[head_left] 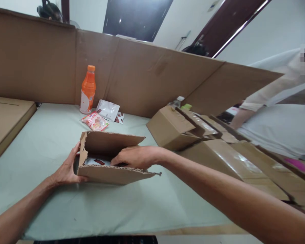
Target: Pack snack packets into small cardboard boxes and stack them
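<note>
A small open cardboard box point(112, 175) with torn edges lies on the green-covered table, its opening facing up. My left hand point(67, 166) is closed round the box's left end, thumb low at the front and fingers up the side. Inside the box is my right hand point(132, 157), fingers drawn together and pointing down; their tips are hidden, so what they hold, if anything, does not show. Just left of those fingers, a white packet with dark red print point(98, 161) lies in the box.
Behind the box are an orange drink bottle point(88, 91), a pink snack packet point(96, 121) and a white packet point(108, 109). Several cardboard boxes point(171, 128) crowd the right side. A cardboard wall point(142, 74) lines the back; a flat box point(7, 122) lies left. A person point(277, 112) stands at right.
</note>
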`<state>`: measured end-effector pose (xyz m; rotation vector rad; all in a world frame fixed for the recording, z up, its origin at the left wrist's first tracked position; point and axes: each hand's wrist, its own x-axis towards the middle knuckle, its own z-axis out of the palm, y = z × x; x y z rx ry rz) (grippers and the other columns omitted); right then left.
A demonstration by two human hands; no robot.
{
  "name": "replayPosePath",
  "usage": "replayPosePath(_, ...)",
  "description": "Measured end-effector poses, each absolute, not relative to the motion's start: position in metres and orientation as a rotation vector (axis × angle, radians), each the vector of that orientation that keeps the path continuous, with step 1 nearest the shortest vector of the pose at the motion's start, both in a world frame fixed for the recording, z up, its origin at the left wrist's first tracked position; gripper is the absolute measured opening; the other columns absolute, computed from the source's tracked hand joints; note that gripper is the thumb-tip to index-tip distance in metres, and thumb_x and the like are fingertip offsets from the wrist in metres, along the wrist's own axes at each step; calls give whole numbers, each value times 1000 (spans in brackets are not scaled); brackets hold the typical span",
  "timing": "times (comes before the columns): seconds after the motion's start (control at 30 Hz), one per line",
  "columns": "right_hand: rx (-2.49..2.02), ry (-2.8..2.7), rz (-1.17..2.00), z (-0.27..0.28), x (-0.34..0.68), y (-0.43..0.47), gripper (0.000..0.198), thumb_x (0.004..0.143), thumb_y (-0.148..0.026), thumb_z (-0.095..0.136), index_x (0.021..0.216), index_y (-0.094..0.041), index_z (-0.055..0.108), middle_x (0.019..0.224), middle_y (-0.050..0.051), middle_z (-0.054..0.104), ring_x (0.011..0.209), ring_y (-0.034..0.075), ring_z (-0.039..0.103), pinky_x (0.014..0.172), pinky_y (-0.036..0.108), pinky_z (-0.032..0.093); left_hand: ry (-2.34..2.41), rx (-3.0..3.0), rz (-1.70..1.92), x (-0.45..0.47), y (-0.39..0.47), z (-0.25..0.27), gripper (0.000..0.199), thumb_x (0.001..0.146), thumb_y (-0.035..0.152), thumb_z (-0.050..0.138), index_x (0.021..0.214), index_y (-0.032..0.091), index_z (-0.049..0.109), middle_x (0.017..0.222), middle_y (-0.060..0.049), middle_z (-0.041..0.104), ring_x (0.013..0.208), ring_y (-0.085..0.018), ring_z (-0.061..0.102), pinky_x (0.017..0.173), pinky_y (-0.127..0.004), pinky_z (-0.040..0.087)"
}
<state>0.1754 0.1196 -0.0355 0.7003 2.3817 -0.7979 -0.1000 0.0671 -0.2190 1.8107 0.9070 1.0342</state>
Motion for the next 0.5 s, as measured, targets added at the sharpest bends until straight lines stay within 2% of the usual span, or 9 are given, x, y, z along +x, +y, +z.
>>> replayPosePath(0.07,675,2478,-906,-29,181,120,41,90,-9,61,127,-20,74,130,7,76,111,20,70,91,29,50,907,1807,1033,-100,67,-219,136,69,58,91,168,36,0,174,-15,15,155,-52,25,125,-69,31)
replayPosePath(0.13,749,2630,-1000,-16,191,119,38,91,-13,61,126,-20,75,128,7,77,110,19,72,93,30,52,906,1796,1026,-100,66,-220,134,71,58,89,168,36,0,173,-14,20,152,-52,30,123,-67,36)
replayPosePath(0.23,1021,2950,-1170,3,209,127,25,95,-32,62,112,-22,78,109,6,81,96,18,74,84,31,57,923,1790,1014,-100,65,-222,134,69,60,90,168,39,1,173,-10,20,153,-53,28,123,-69,35)
replayPosePath(0.3,1312,3137,-1232,2,220,147,27,94,-41,64,103,-20,78,96,7,81,87,18,73,76,30,57,952,1800,1009,-102,64,-225,135,68,62,90,168,38,1,175,-11,16,155,-52,25,124,-71,31)
replayPosePath(0.4,1743,3169,-1146,-30,228,200,25,89,-40,67,96,-18,77,87,7,78,81,17,70,67,29,54,987,1822,986,-107,61,-227,132,70,64,87,168,39,1,176,-11,12,156,-53,24,125,-74,27)
replayPosePath(0.5,1913,2962,-1075,-84,222,263,24,89,-38,62,95,-18,73,86,7,75,78,18,66,64,29,52,1011,1854,958,-111,58,-228,129,70,67,84,168,42,3,176,-7,16,156,-55,22,126,-75,25)
